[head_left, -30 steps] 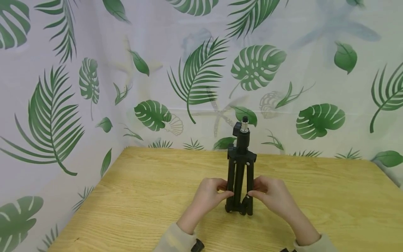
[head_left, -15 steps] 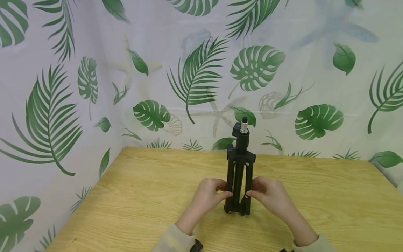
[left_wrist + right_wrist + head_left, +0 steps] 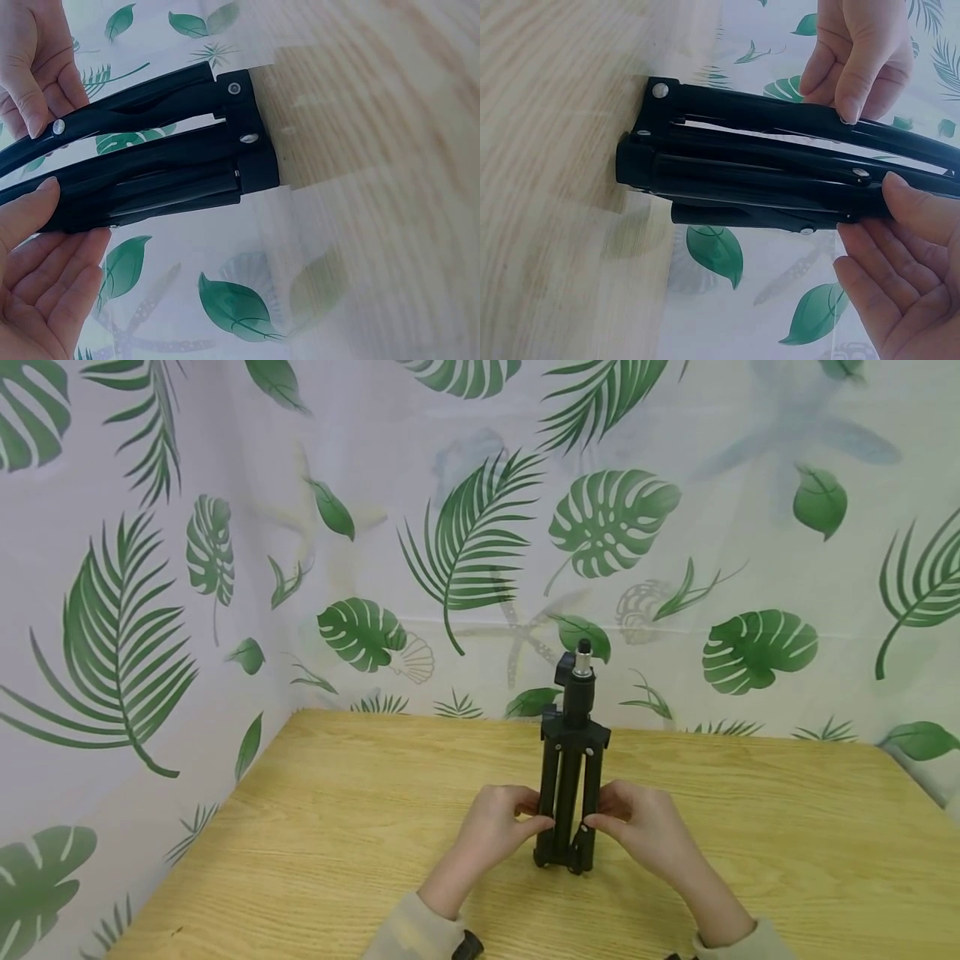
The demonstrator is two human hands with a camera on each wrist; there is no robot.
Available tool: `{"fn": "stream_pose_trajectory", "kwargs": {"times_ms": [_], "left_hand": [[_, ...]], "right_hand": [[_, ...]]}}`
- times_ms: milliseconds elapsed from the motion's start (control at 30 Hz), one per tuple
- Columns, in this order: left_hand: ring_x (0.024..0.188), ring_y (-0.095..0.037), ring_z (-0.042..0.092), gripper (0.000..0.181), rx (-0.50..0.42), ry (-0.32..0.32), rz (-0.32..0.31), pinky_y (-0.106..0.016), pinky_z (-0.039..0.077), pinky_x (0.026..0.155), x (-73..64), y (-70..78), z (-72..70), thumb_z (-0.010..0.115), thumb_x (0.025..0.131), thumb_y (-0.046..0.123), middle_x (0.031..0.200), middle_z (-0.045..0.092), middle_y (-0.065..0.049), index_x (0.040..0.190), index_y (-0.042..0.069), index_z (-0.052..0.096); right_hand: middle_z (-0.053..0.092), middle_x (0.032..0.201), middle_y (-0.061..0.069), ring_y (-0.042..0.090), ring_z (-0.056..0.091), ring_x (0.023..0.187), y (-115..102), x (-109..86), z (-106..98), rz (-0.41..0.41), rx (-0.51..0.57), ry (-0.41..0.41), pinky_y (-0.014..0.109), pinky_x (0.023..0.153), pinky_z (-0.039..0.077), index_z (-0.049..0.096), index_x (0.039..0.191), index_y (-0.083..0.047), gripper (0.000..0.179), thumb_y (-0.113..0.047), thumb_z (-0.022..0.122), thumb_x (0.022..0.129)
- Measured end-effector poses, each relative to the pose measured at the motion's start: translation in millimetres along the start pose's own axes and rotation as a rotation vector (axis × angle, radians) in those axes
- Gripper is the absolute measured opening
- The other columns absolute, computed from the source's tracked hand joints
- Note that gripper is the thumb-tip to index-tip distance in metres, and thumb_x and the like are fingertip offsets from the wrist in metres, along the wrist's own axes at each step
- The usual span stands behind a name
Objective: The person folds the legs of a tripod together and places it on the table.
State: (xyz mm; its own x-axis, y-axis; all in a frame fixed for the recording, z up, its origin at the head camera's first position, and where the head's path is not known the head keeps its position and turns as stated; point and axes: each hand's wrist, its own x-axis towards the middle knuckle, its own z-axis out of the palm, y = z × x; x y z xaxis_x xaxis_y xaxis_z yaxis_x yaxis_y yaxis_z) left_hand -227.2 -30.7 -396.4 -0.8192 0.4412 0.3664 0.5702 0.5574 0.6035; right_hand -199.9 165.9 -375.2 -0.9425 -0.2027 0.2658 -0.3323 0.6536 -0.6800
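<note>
A black folded tripod stand (image 3: 576, 714) stands upright on the wooden table, its legs close together and a silver stud with a black tip on top. From the left, my left hand (image 3: 495, 822) pinches a leg between thumb and fingers, low down. My right hand (image 3: 648, 827) pinches another leg at about the same height from the right. In the left wrist view the left thumb lies across a leg (image 3: 142, 187) with the fingers under it. Riveted joints show at the lower ends of the legs (image 3: 780, 187) in the right wrist view.
The wooden table (image 3: 337, 802) reaches back to a white curtain (image 3: 360, 543) printed with green leaves, which hangs behind and on the left. Black wrist straps show at both cuffs, the left strap (image 3: 468, 945) more plainly.
The right hand and the leg it holds have shifted slightly left, toward the other legs. The left hand keeps its grip, and the tripod stays upright in place.
</note>
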Motion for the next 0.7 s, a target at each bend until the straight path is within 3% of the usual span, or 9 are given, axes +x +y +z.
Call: {"fn": "stream_pose_trajectory", "kwargs": {"times_ms": [700], "left_hand": [[0.072, -0.003, 0.059, 0.015, 0.0, 0.005, 0.003, -0.018, 0.045, 0.064, -0.3, -0.4, 0.4, 0.069, 0.077, 0.019, 0.08, 0.067, 0.001, 0.087, 0.008, 0.07]], "right_hand": [[0.064, 0.078, 0.002, 0.017, 0.062, 0.072, -2.0, -1.8, -0.3, -0.031, 0.006, 0.021, 0.029, 0.062, 0.049, 0.063, 0.086, -0.004, 0.015, -0.011, 0.07, 0.075]]}}
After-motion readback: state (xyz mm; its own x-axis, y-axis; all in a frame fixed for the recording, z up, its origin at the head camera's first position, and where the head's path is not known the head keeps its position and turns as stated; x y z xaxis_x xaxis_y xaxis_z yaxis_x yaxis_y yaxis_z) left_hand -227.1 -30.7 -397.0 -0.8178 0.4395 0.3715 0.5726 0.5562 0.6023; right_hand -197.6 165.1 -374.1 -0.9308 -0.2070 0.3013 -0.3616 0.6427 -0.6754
